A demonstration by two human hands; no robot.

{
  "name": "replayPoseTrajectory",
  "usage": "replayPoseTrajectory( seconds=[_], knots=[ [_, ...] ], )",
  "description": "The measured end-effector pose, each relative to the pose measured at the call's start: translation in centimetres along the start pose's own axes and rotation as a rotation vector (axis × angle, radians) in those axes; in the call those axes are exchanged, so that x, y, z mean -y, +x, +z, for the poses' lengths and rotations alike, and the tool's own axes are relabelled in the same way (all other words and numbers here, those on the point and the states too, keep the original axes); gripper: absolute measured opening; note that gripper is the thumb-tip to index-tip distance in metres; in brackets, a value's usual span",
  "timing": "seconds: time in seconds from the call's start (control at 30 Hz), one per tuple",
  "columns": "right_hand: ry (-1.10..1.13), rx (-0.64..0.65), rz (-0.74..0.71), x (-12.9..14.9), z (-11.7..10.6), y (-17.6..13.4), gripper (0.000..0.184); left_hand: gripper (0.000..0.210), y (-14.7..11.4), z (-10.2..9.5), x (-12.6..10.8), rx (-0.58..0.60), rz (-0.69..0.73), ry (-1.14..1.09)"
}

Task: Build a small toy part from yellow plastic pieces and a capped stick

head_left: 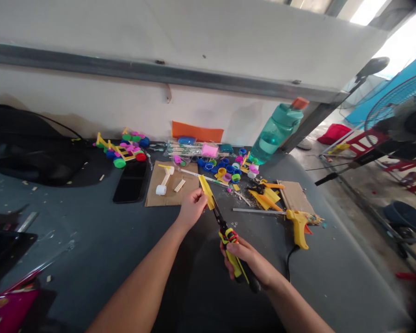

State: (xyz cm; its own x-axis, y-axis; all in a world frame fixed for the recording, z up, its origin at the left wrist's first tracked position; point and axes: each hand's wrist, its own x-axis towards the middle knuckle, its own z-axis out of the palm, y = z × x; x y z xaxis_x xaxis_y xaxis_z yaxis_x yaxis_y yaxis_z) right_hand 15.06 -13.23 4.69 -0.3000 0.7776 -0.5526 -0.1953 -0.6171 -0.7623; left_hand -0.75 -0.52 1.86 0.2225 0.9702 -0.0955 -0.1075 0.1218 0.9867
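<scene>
My left hand (194,206) pinches a yellow strip of sheet material (206,190) near its lower edge. My right hand (244,259) is wrapped around the yellow and black handles of a pair of pliers (225,233). Their dark jaws meet the lower end of the yellow strip; whether they grip or cut it I cannot make out. Just beyond my left hand lies a piece of cardboard (156,199), bearing a small frame of sticks with white wheels (165,180) and short wooden pieces (179,186).
A yellow glue gun (297,226) lies at the right, with orange-handled scissors (270,194) behind it. Bottle caps (225,173), a teal bottle (273,134), a phone (130,182) and colourful stick models (121,152) line the back. A fan (402,120) stands beyond the table's right edge.
</scene>
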Motion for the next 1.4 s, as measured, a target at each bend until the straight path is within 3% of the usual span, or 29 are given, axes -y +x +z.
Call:
replayPoseTrajectory(
  seconds=[0.53, 1.1, 1.4],
  knots=[
    [0.023, 0.018, -0.025, -0.41, -0.27, 0.19, 0.042, 0.02, -0.01, 0.08, 0.21, 0.021, -0.016, -0.006],
    [-0.066, -0.031, -0.024, 0.12, 0.24, -0.06, 0.043, 0.024, 0.0, 0.05, 0.29, 0.035, -0.042, -0.024],
    [-0.122, 0.005, -0.049, -0.12, -0.01, -0.01, 0.042, 0.023, 0.03, -0.01, 0.48, 0.041, -0.048, -0.005]
  ],
)
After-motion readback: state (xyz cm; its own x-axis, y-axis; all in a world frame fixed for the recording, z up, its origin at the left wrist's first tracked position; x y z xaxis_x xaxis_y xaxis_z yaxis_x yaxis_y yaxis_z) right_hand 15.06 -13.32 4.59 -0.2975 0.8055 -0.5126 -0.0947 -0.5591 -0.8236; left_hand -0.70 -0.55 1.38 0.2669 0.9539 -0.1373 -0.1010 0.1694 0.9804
